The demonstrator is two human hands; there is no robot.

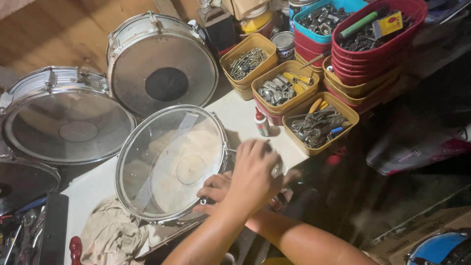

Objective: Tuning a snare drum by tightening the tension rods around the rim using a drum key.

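glossy metal drum rim [128,147], translucent drumhead [171,162]

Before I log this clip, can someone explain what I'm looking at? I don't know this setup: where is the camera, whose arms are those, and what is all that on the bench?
There is one picture, taken by a camera worn on a person's head and looking down at their own bare hands. No machine is involved.

Both hands work at the rim of a snare drum with a clear skin, which lies on a white bench. The upper hand covers a small part at the rim; the other hand sits under it against the hoop. The arms cross, so I cannot tell left from right, nor what the fingers hold.

Around it: two more drums, a crumpled cloth, a small glue bottle, and stacked yellow, red and blue tubs of metal parts.
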